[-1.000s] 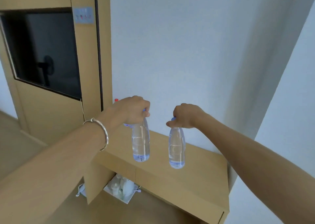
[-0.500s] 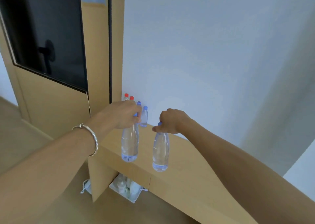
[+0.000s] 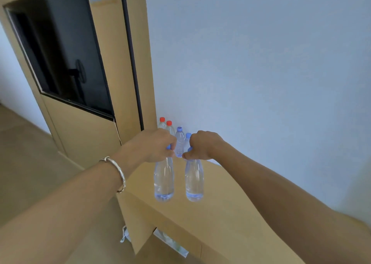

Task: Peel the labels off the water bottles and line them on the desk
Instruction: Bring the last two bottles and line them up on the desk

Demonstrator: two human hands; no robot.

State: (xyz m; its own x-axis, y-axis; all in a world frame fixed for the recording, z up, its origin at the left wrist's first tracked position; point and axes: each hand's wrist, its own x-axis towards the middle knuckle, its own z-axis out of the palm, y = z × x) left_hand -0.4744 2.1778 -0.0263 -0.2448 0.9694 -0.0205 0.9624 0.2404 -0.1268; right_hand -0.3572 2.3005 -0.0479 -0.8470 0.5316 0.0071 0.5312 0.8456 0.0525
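Placement step: left hand (image 3: 155, 144) and right hand (image 3: 202, 145) each grip 1 peeled bottle by the neck above the desk (image 3: 220, 207); next, set both beside the far row (image 3: 174, 135).

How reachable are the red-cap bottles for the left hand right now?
Likely not yet: the left hand grips a clear bottle by its neck, so no fingers are free. The red-cap bottles stand just beyond it by the wall, nothing between.

Plain pale blue-white wall (image 3: 261, 62) behind a light tan wooden worktop (image 3: 230, 213).
To the left, tall tan wooden panel (image 3: 84, 137) framing a glossy black recessed screen (image 3: 66, 58); beige floor (image 3: 24, 163) below.
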